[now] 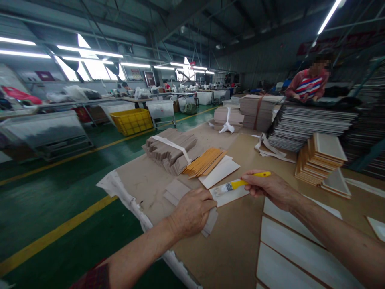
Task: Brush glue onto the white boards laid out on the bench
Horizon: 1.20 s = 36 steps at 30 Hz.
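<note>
My right hand [260, 184] is closed round the yellow handle of a paintbrush [237, 184], whose bristles rest on a white strip [231, 196]. The left end of that strip is pinched by my left hand [194, 210]. Some thin grey pieces [177, 188] lie partly under my left hand. Just beyond the strip are another white piece [221, 171] and a fanned stack of orange-brown strips [206, 161]. Several white panels with brown edges [288, 237] lie in a row beneath my right forearm.
A bundle of grey strips [170, 148] sits on the brown table [228, 249]. At the right stand orange-edged boards [320, 160] and a tall stack of sheets [313, 120], with a person [309, 84] behind. A yellow bin [132, 121] stands on the green floor.
</note>
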Tool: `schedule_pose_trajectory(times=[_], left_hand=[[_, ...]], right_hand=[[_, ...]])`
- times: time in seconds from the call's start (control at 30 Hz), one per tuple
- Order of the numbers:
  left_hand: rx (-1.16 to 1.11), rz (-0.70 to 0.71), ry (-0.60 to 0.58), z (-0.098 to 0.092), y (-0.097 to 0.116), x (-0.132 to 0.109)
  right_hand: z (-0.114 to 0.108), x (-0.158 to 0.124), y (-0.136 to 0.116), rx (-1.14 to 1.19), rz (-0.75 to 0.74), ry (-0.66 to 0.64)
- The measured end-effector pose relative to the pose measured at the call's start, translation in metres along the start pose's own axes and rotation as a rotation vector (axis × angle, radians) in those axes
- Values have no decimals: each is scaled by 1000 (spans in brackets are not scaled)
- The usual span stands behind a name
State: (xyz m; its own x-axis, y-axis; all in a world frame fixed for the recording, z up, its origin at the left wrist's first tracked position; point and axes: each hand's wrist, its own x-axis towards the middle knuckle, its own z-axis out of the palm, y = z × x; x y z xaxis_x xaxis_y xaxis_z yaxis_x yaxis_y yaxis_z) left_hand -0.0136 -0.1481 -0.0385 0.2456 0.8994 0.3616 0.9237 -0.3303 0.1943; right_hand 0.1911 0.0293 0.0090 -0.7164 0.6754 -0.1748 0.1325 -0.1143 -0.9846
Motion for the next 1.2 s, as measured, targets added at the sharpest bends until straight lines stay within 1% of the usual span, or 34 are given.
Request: schedule_pose_trajectory(times=[0.27,0.5,0.73,0.97,1.2], left_hand=[[14,5,7,-1,1,1],[17,0,2,-1,1,1],[24,-1,-7,-3,2,2],[74,-26,-34,-3,2,1],[63,-37,-45,-3,2,1]], right_hand=[[1,9,-3,-45,10,-50],[1,23,-2,-121,28,-63],[3,27,-15,-243,45,-36],[-17,29,-24,-375,57,47],[-36,28,-28,-464,52,121]])
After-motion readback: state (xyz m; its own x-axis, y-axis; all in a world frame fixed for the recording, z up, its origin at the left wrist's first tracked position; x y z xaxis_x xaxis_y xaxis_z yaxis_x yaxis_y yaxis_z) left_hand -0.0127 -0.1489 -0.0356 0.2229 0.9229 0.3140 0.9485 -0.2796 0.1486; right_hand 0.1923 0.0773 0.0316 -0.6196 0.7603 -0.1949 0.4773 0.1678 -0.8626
